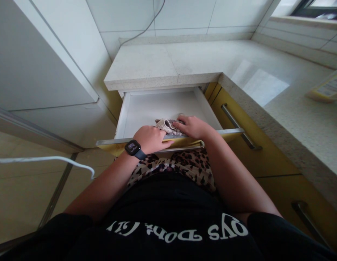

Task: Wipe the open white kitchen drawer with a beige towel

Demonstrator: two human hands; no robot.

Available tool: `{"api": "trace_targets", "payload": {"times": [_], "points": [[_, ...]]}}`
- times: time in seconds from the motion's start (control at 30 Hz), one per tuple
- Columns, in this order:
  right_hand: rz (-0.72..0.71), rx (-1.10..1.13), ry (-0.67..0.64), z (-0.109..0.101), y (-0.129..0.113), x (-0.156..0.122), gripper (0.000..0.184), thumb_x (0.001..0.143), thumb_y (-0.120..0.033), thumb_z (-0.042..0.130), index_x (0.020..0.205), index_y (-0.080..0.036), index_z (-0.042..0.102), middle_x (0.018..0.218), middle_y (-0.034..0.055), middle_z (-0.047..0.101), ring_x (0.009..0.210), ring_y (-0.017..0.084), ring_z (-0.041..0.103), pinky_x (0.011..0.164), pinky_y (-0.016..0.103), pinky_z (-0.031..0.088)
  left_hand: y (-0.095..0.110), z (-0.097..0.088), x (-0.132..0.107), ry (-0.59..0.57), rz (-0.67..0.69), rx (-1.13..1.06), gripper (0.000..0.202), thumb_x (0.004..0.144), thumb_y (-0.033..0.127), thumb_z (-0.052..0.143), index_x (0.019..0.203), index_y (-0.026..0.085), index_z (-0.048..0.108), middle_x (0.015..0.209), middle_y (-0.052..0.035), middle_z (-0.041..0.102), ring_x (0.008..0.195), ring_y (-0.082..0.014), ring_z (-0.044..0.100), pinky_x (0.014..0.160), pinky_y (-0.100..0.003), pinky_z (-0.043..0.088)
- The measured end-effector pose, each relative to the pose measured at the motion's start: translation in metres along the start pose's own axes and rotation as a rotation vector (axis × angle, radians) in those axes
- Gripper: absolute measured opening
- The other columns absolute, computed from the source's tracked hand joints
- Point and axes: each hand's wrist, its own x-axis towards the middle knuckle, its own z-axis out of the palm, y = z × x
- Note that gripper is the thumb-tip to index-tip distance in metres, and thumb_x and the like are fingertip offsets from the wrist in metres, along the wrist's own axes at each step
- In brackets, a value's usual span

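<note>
Bottle on countertop, right of open drawer

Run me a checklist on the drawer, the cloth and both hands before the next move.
1. White drawer with a yellow front pulled out: ok, open toward the person.
2. Crumpled brown-and-white textured cloth inside the drawer: ok, near its front edge.
3. Cloth lying flat: not ok, it is bunched and folded.
4. Right hand touching the cloth: ok.
5. Left hand gripping the cloth: cannot tell; it is at the drawer's front edge, fingertips hidden.
6. Drawer's far end visible: cannot tell; the pale speckled stone countertop overhangs there.
</note>
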Motion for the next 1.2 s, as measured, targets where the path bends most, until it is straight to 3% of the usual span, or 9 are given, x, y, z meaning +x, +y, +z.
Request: {"api": "trace_targets", "payload": {"times": [0.73, 1.2], "points": [[-0.013, -0.003, 0.006, 0.0001, -0.0001, 0.0005, 0.061, 0.106, -0.065, 0.037, 0.120, -0.016, 0.071, 0.114, 0.0158, 0.076, 0.098, 0.024, 0.068, 0.079, 0.031, 0.038, -0.0009, 0.0016, -0.0002, 0.015, 0.010, 0.016, 0.072, 0.097, 0.075, 0.038, 0.101, 0.017, 0.081, 0.087, -0.0148, 0.077, 0.079, -0.0232, 0.072, 0.073, -0.034, 0.049], [-0.031, -0.001, 0.020, 0.0002, 0.0005, 0.0001, 0.063, 0.106, -0.066, 0.036, 0.123, -0.017, 0.072, 0.118, 0.0159, 0.076, 0.101, 0.025, 0.068, 0.081, 0.031, 0.040, -0.0007, 0.0010, -0.0004, 0.017, 0.008, 0.031, 0.073, 0.097, 0.075, 0.037, 0.099, 0.017, 0.082, 0.085, -0.0157, 0.077, 0.080, -0.0266, 0.073, 0.071, -0.036, 0.049]]}}
